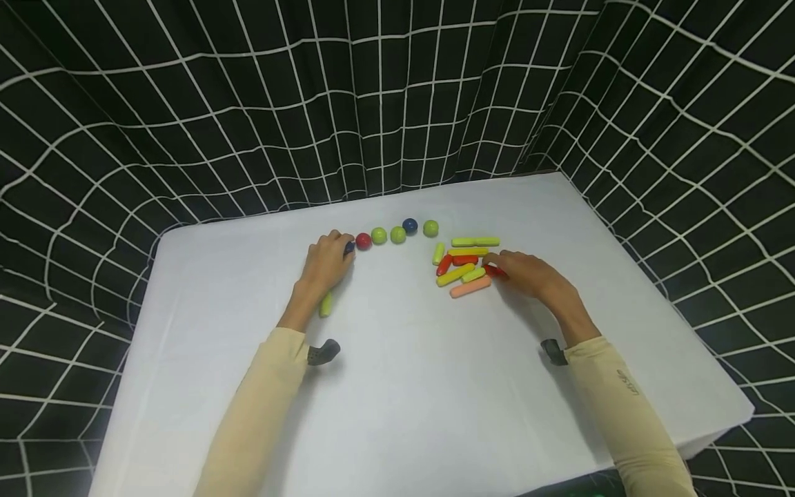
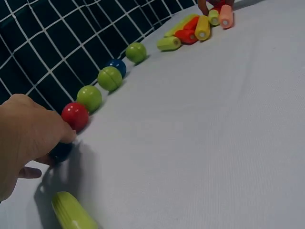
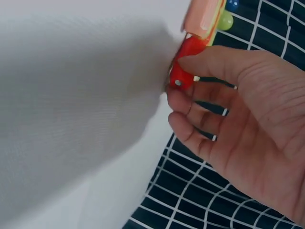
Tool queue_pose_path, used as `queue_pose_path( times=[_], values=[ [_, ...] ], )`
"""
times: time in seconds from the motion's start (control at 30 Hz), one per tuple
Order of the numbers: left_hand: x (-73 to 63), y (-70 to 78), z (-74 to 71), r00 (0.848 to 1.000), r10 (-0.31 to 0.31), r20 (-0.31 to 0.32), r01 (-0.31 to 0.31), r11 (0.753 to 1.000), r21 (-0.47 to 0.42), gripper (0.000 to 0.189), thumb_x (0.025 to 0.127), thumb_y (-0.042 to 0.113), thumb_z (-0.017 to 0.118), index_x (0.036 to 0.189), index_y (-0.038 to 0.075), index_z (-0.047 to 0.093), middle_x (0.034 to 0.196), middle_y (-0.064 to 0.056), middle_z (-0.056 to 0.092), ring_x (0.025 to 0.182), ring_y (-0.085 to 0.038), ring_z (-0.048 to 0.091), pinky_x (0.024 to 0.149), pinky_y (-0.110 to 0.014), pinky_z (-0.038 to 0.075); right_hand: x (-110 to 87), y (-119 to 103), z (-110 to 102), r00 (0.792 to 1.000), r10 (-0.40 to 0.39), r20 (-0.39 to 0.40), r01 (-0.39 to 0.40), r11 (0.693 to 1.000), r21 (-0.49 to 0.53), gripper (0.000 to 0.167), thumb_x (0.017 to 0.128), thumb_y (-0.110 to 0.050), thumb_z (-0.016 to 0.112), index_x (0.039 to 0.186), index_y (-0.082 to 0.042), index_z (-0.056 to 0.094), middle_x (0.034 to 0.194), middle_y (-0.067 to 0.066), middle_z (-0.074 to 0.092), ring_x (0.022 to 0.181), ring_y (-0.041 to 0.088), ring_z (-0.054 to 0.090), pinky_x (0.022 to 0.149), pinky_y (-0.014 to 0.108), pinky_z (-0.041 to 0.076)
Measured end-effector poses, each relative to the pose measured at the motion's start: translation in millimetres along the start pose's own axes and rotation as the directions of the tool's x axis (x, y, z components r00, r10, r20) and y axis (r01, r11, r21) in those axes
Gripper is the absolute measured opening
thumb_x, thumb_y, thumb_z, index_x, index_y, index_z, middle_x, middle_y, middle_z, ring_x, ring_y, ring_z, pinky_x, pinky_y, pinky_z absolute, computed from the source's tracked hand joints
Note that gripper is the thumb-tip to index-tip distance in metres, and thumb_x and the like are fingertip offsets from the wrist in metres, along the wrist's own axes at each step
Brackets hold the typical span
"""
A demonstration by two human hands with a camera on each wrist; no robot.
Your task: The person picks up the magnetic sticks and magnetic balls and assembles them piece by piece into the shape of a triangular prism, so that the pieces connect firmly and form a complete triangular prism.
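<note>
My left hand (image 1: 326,264) is at the left end of a row of small balls. Its fingers and thumb hold a dark blue ball (image 2: 60,151), partly hidden by the hand, beside a red ball (image 1: 363,241). A lime-green stick (image 1: 326,304) lies on the table near the left wrist. On the other side, my right hand (image 1: 524,272) pinches a red stick (image 3: 189,52) between thumb and fingers, at the right edge of a cluster of coloured sticks. A salmon stick (image 1: 470,287) and a yellow stick (image 1: 455,275) lie close by.
Green balls (image 1: 398,235) and another blue ball (image 1: 410,226) continue the row to the right. Lime-green sticks (image 1: 475,241) lie at the back of the cluster. Behind the white-covered table (image 1: 397,386) hangs a dark curtain (image 1: 323,90) with a white grid.
</note>
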State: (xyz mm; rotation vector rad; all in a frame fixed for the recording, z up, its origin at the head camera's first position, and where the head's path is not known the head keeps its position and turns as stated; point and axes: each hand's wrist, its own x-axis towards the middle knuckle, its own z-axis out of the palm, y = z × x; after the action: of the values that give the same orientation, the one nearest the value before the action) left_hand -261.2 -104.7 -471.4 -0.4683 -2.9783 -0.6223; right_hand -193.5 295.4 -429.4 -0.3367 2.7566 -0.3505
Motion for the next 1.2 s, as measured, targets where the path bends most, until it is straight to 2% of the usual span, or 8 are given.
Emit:
queue_pose_path(
  times=[0.1, 0.2, 0.43, 0.53, 0.63, 0.77, 1.0, 1.2],
  values=[
    [-1.7, -0.7, 0.1, 1.0, 0.004, 0.0, -0.004, 1.0, -0.001, 0.037, 0.103, 0.02, 0.064, 0.138, 0.006, 0.065, 0.128, -0.02, 0.068, 0.117, -0.042, 0.066, 0.099, -0.056, 0.054, -3.0, -1.9, -4.4, 0.998, -0.057, -0.002, 0.056, 0.989, -0.139, 0.041, 0.105, -0.009, 0.06, 0.145, -0.015, 0.058, 0.108, 0.01, 0.067, 0.096, 0.026, 0.059, 0.101, 0.053, 0.055],
    [-4.3, -0.8, -0.5, 1.0, 0.004, 0.001, -0.004, 1.0, -0.018, 0.039, 0.103, 0.022, 0.065, 0.139, 0.006, 0.064, 0.129, -0.021, 0.067, 0.118, -0.041, 0.065, 0.101, -0.056, 0.053, -6.7, -3.8, -9.5, 0.999, -0.044, 0.001, 0.044, 0.987, -0.156, 0.042, 0.104, -0.01, 0.06, 0.146, -0.014, 0.058, 0.101, 0.008, 0.065, 0.09, 0.025, 0.057, 0.097, 0.052, 0.055],
    [-20.5, 12.8, -11.3, 0.998, 0.059, -0.039, -0.06, 0.998, -0.035, 0.041, 0.103, 0.026, 0.067, 0.138, 0.006, 0.065, 0.125, -0.019, 0.067, 0.114, -0.037, 0.065, 0.099, -0.051, 0.053, -10.3, -8.2, -21.9, 0.998, -0.049, -0.051, 0.037, 0.977, -0.208, 0.044, 0.098, -0.008, 0.068, 0.142, -0.006, 0.061, 0.109, 0.016, 0.07, 0.091, 0.028, 0.06, 0.093, 0.053, 0.056],
    [-35.7, 25.6, -17.6, 0.995, 0.098, -0.022, -0.099, 0.994, -0.042, 0.042, 0.103, 0.03, 0.067, 0.138, 0.007, 0.064, 0.123, -0.016, 0.067, 0.111, -0.032, 0.066, 0.097, -0.047, 0.055, -11.1, -13.1, -23.2, 0.994, -0.085, -0.069, 0.071, 0.981, -0.183, 0.046, 0.097, -0.008, 0.07, 0.142, -0.006, 0.06, 0.114, 0.016, 0.07, 0.095, 0.029, 0.062, 0.094, 0.053, 0.056],
    [-54.8, 38.6, -20.2, 0.99, 0.142, 0.017, -0.141, 0.987, -0.082, 0.043, 0.103, 0.036, 0.067, 0.137, 0.01, 0.065, 0.123, -0.012, 0.068, 0.11, -0.027, 0.067, 0.096, -0.043, 0.057, -11.6, -25.9, -19.3, 0.984, -0.162, -0.069, 0.158, 0.985, -0.066, 0.053, 0.098, -0.011, 0.073, 0.147, -0.009, 0.056, 0.12, 0.014, 0.071, 0.099, 0.027, 0.062, 0.094, 0.051, 0.056],
    [-79.2, 49.2, -15.2, 0.978, 0.201, 0.058, -0.192, 0.972, -0.136, 0.042, 0.101, 0.038, 0.069, 0.134, 0.012, 0.067, 0.121, -0.008, 0.071, 0.11, -0.024, 0.07, 0.097, -0.04, 0.058, -6.5, -56.9, -9.0, 0.948, -0.314, -0.044, 0.316, 0.946, 0.069, 0.049, 0.096, -0.014, 0.075, 0.143, -0.009, 0.06, 0.116, 0.009, 0.071, 0.096, 0.022, 0.061, 0.089, 0.043, 0.056],
    [-107.4, 51.5, -1.2, 0.972, 0.223, 0.069, -0.214, 0.969, -0.124, 0.04, 0.098, 0.037, 0.073, 0.131, 0.014, 0.069, 0.123, -0.004, 0.074, 0.113, -0.022, 0.07, 0.101, -0.039, 0.058, 12.6, -111.3, 17.7, 0.86, -0.51, 0.001, 0.51, 0.86, -0.025, 0.033, 0.093, -0.007, 0.077, 0.126, -0.006, 0.072, 0.11, 0.005, 0.076, 0.094, 0.017, 0.067, 0.094, 0.035, 0.061],
    [-116.5, 47.5, 6.0, 0.969, 0.241, 0.053, -0.233, 0.965, -0.124, 0.04, 0.095, 0.034, 0.078, 0.128, 0.013, 0.07, 0.114, -0.003, 0.073, 0.102, -0.019, 0.069, 0.093, -0.036, 0.058, 24.4, -143.4, 37.1, 0.814, -0.579, 0.035, 0.58, 0.813, -0.05, 0.032, 0.095, -0.012, 0.076, 0.127, -0.01, 0.071, 0.117, 0.003, 0.076, 0.102, 0.017, 0.071, 0.099, 0.034, 0.059]
  ],
)
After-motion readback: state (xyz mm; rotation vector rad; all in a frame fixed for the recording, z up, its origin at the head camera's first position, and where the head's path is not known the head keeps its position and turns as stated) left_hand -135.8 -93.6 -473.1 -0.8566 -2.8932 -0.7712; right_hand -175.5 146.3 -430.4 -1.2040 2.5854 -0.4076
